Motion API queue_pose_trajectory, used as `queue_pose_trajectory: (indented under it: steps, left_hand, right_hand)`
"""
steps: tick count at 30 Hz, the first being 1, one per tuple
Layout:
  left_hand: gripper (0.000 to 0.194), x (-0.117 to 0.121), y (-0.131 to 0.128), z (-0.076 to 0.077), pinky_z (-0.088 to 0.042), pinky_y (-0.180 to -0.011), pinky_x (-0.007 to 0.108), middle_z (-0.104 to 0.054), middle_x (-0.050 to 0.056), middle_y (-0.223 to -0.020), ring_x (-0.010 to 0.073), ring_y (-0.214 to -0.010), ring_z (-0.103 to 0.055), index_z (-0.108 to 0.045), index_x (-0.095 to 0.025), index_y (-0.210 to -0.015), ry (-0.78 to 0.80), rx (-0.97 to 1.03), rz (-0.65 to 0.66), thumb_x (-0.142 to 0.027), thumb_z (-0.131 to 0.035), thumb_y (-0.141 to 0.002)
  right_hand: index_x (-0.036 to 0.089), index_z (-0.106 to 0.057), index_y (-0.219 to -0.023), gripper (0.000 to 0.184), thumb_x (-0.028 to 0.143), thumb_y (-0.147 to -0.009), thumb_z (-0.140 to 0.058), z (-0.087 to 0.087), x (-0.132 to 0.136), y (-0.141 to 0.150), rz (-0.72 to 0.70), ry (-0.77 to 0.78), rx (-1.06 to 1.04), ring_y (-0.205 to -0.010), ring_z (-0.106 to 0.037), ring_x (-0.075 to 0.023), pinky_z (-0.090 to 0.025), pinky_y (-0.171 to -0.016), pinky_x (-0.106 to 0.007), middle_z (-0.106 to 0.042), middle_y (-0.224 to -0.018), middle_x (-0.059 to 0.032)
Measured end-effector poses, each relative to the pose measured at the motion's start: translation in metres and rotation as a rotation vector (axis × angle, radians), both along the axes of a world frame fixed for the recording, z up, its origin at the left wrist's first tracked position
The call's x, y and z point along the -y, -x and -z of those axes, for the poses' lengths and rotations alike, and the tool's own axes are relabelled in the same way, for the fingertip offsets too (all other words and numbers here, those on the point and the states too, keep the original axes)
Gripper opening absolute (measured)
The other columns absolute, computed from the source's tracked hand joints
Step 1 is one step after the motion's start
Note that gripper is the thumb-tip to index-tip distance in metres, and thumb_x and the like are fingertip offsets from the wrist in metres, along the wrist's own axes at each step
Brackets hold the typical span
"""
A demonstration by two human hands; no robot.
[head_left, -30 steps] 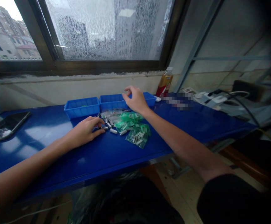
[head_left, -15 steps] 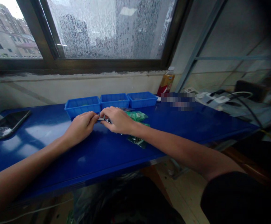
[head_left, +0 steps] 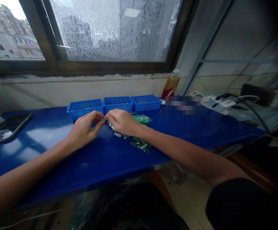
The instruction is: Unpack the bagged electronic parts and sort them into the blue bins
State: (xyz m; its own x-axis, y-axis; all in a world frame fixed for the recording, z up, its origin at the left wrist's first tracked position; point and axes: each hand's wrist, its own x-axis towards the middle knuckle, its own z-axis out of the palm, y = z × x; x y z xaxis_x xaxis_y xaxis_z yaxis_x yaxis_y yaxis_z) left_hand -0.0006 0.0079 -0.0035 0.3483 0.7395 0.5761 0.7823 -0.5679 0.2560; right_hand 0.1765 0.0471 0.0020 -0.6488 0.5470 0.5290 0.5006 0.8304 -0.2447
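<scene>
Our right hand (head_left: 122,123) has come down from above the middle blue bin (head_left: 118,108) since the earlier frame. It now meets our left hand (head_left: 85,129), which has moved up slightly toward the bin too. Left thumb and fingers pinch a small silvery part (head_left: 104,118), just in front of the bin's left end. Right fingers are curled together at the part's other side; can't tell if they grip it or only touch.

Loose metal pieces (head_left: 117,134) lie in front of the bin, partly under the right hand. Green bag (head_left: 142,119) sits in front and to the right of the bin; bag of small parts (head_left: 141,144) lies nearer us. Left blue bin (head_left: 85,111) and right blue bin (head_left: 145,105) flank the middle one.

Step in hand, our read: close two-handed fingertip handling of one part. Any move from this pose calls for a firm left pinch, light right fingers and no knock to the loose pieces.

Hidden: most of the held part and the right fingertips. Right hand and wrist cut off part of the pile. Contents of the middle bin are too small to identify. Patch right of the bin is pixelated, unreadable.
</scene>
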Motion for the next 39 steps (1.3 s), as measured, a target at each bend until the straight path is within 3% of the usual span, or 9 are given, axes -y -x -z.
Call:
queue_pose_trajectory:
  steps: [4,8,12,16,22,30,39]
  left_hand:
    - [0.025,0.001,0.0,-0.004,-0.043,-0.062,0.026,-0.064,0.003,-0.075,0.0154,-0.067,-0.058,-0.057,-0.016,-0.089,0.04,0.024,-0.048,-0.036,-0.041,-0.089]
    - [0.034,0.001,0.001,-0.003,-0.046,-0.068,0.029,-0.066,0.004,-0.079,0.0178,-0.073,-0.061,-0.058,-0.016,-0.088,0.141,0.005,-0.015,-0.039,-0.033,-0.092]
    - [0.042,-0.013,0.003,0.01,-0.043,-0.091,0.037,-0.061,0.012,-0.11,0.0236,-0.102,-0.056,-0.055,-0.011,-0.111,0.133,-0.139,0.025,-0.042,-0.034,-0.09]
    - [0.054,-0.033,0.005,0.024,-0.036,-0.102,0.043,-0.049,0.018,-0.13,0.0298,-0.12,-0.045,-0.047,-0.006,-0.124,0.141,-0.309,-0.049,-0.044,-0.037,-0.088]
    - [0.036,-0.027,0.007,0.015,-0.044,-0.093,0.038,-0.061,0.011,-0.11,0.0245,-0.103,-0.057,-0.057,-0.014,-0.107,0.184,-0.277,-0.01,-0.036,-0.038,-0.087]
    - [0.035,-0.01,0.005,0.003,-0.048,-0.083,0.038,-0.063,0.01,-0.102,0.0213,-0.094,-0.06,-0.048,-0.015,-0.11,0.015,0.008,-0.013,-0.036,-0.048,-0.083]
    - [0.02,0.001,-0.001,0.0,-0.047,-0.073,0.031,-0.066,0.006,-0.085,0.019,-0.08,-0.061,-0.058,-0.018,-0.094,-0.064,-0.036,-0.034,-0.033,-0.048,-0.085]
  right_hand:
    - [0.012,-0.054,-0.095,0.023,0.032,-0.087,-0.047,0.0,0.003,0.0,-0.042,0.033,-0.056,-0.07,-0.049,-0.0125,-0.034,-0.066,-0.026,-0.056,-0.076,-0.0031]
    - [0.013,-0.054,-0.092,0.014,0.024,-0.085,-0.048,-0.005,0.001,-0.003,-0.054,-0.052,-0.019,-0.075,-0.049,-0.0135,-0.034,-0.069,-0.026,-0.057,-0.079,-0.0037]
    - [0.014,-0.055,-0.086,0.02,0.027,-0.089,-0.041,-0.015,-0.009,-0.013,0.059,-0.102,-0.123,-0.076,-0.049,-0.0141,-0.034,-0.07,-0.027,-0.058,-0.081,-0.0052]
    - [0.015,-0.055,-0.081,0.021,0.028,-0.089,-0.041,-0.019,-0.022,-0.024,0.152,-0.078,-0.182,-0.068,-0.048,-0.0127,-0.033,-0.064,-0.025,-0.057,-0.075,-0.0035]
    - [0.014,-0.057,-0.079,0.021,0.027,-0.088,-0.042,-0.015,-0.027,-0.026,0.164,-0.037,-0.121,-0.07,-0.05,-0.0131,-0.033,-0.066,-0.026,-0.059,-0.075,-0.0042]
    - [0.014,-0.056,-0.075,0.027,0.026,-0.091,-0.037,-0.011,-0.018,-0.013,0.077,-0.019,0.044,-0.074,-0.049,-0.0144,-0.032,-0.069,-0.028,-0.06,-0.077,-0.0064]
    - [0.015,-0.052,-0.073,0.032,0.028,-0.093,-0.031,-0.01,0.002,-0.002,-0.013,0.055,0.083,-0.072,-0.046,-0.0132,-0.03,-0.069,-0.028,-0.055,-0.073,-0.0047]
